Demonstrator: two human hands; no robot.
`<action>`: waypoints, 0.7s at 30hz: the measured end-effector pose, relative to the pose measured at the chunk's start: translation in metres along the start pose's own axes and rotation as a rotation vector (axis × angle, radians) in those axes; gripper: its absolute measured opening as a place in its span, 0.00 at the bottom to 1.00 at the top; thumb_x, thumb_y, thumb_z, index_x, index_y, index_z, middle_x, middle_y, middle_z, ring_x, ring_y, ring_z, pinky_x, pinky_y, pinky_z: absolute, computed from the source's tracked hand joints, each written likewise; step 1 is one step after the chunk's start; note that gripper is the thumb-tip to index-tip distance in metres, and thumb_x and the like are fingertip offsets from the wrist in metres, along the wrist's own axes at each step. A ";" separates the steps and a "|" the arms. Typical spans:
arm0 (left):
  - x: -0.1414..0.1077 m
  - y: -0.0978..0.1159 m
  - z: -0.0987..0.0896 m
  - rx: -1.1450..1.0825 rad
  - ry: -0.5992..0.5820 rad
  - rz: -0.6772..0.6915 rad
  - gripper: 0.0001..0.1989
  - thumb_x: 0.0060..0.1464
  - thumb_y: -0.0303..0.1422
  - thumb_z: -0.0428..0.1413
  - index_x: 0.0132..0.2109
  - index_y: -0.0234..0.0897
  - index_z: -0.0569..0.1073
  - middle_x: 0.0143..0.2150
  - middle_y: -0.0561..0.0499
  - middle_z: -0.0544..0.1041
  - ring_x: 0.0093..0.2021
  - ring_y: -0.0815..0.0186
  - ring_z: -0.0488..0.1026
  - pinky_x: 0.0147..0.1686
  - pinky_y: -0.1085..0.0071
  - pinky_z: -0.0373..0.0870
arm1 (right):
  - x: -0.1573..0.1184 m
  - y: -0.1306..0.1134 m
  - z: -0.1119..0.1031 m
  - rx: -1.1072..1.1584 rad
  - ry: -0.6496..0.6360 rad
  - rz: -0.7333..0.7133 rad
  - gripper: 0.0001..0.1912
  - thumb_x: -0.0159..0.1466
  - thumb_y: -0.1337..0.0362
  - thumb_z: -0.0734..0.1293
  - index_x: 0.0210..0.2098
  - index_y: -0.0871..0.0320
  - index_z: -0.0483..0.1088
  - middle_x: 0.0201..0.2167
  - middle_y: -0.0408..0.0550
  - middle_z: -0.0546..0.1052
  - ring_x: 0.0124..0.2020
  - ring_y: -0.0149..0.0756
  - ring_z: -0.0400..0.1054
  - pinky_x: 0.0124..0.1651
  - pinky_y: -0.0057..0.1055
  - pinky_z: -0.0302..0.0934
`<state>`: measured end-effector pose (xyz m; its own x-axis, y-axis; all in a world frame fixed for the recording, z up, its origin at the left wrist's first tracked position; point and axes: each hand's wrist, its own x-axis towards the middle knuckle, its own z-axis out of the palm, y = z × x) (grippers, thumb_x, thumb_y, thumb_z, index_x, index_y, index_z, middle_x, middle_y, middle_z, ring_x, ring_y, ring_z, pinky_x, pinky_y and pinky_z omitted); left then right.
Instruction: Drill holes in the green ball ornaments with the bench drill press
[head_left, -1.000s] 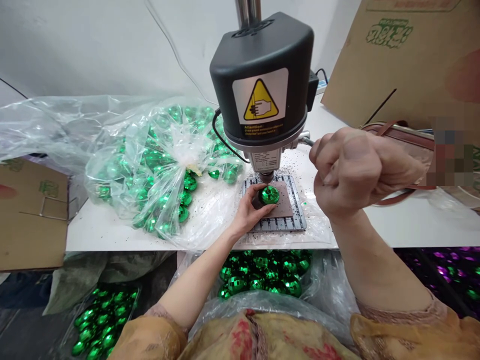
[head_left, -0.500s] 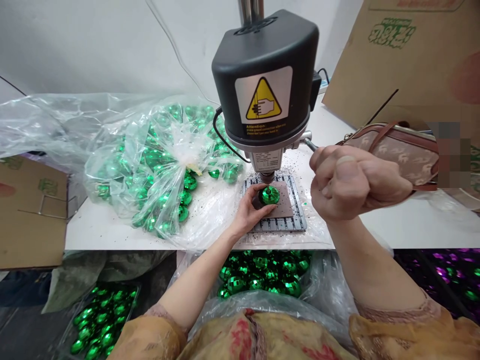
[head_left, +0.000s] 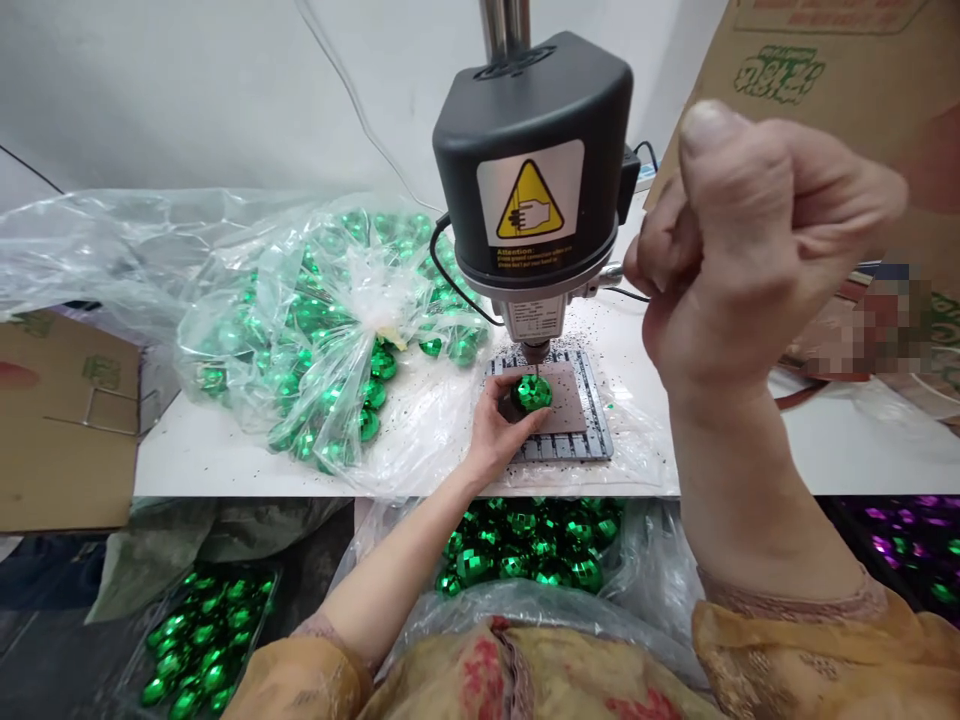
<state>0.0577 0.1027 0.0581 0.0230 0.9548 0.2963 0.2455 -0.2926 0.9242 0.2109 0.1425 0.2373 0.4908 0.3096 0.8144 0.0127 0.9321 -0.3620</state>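
My left hand (head_left: pixel 499 430) cups a faceted green mirror ball (head_left: pixel 532 393) on a brown pad (head_left: pixel 570 400), directly below the chuck (head_left: pixel 535 350) of a black-headed bench drill (head_left: pixel 531 150). The thin bit seems to reach the top of the ball. The pad lies on a slotted grey metal base (head_left: pixel 555 450). My right hand (head_left: pixel 750 235) is a tight fist raised beside the drill head, close to the feed lever (head_left: pixel 613 272). Its fingers seem closed around the lever's end, which they hide.
A clear plastic bag (head_left: pixel 315 320) of green balls lies left of the drill on the white table (head_left: pixel 225 470), which is scattered with dark specks. More green balls sit in a bag (head_left: pixel 525 555) and a tray (head_left: pixel 202 630) below. Cardboard sheets (head_left: pixel 795 70) stand right; purple balls (head_left: pixel 896 540) lie lower right.
My right fist has risen and come closer to the camera, now covering the bag behind it. The green ball has shifted slightly left under the bit, still held in my left hand.
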 end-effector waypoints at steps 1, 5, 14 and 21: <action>-0.008 0.004 -0.005 0.060 0.020 0.058 0.24 0.51 0.42 0.70 0.51 0.40 0.73 0.48 0.45 0.78 0.50 0.55 0.76 0.51 0.57 0.73 | 0.003 0.002 0.001 0.011 -0.019 0.002 0.25 0.64 0.67 0.68 0.15 0.55 0.54 0.11 0.37 0.52 0.14 0.25 0.44 0.20 0.33 0.38; -0.062 0.011 -0.039 0.308 -0.236 0.387 0.23 0.53 0.42 0.68 0.53 0.42 0.74 0.46 0.44 0.79 0.46 0.55 0.77 0.46 0.59 0.73 | 0.002 0.004 -0.003 0.005 -0.049 -0.024 0.28 0.64 0.53 0.70 0.17 0.56 0.53 0.12 0.37 0.55 0.14 0.23 0.48 0.22 0.31 0.41; -0.189 -0.044 -0.097 1.186 -0.625 -0.140 0.23 0.60 0.52 0.56 0.49 0.37 0.78 0.26 0.45 0.74 0.32 0.45 0.77 0.29 0.57 0.69 | -0.001 0.013 -0.007 0.104 0.020 0.097 0.26 0.58 0.46 0.74 0.20 0.57 0.61 0.13 0.35 0.54 0.13 0.19 0.46 0.21 0.29 0.34; -0.148 -0.008 -0.112 0.960 -0.658 -0.066 0.14 0.53 0.48 0.60 0.34 0.42 0.75 0.22 0.48 0.70 0.27 0.51 0.73 0.30 0.59 0.69 | -0.003 0.012 -0.005 0.028 0.081 0.029 0.34 0.62 0.55 0.71 0.15 0.53 0.42 0.12 0.38 0.51 0.14 0.23 0.47 0.21 0.34 0.37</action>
<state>-0.0557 -0.0420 0.0343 0.4121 0.8914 -0.1886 0.8912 -0.3512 0.2871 0.2140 0.1517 0.2283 0.5591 0.3217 0.7642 -0.0262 0.9281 -0.3715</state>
